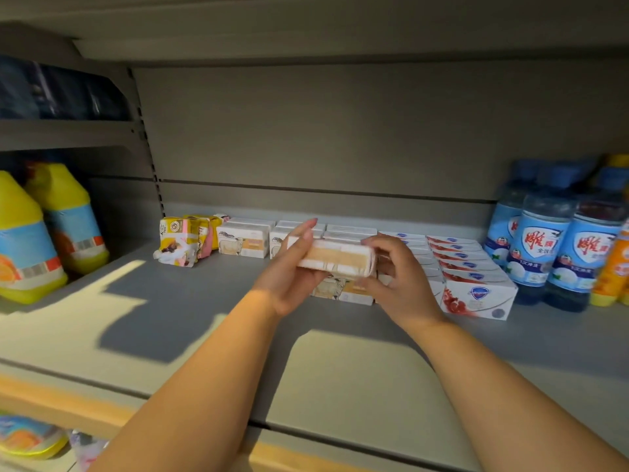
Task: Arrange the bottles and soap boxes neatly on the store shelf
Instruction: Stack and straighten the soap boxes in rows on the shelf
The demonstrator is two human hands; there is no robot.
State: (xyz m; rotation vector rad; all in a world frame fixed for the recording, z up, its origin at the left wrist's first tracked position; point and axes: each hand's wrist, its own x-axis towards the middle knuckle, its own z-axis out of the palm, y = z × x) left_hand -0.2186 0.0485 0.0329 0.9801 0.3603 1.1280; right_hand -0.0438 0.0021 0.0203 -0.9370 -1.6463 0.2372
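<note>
Nearest: two bare forearms reaching over the grey shelf (170,301). Far left, yellow bottles (30,240) with blue-and-orange labels, print too blurred to read. Next right, at the back, yellow-and-pink wrapped soaps (185,241), crumpled and slumped. Then rows of white-and-tan soap boxes (243,243), an animal drawn on the front. Left hand (289,277) and right hand (398,277) clamped on the two ends of one such soap box (335,258), lifted just above a fellow box in the front row. Probably light, stiff cardboard, a little slick, prone to denting; best held by the short ends, as now. Further right, white boxes (476,291) with red fruit art and a blue shield badge, wording illegible. Far right, blue-capped bottles (541,240) bearing large red Chinese characters, unreadable in full.
</note>
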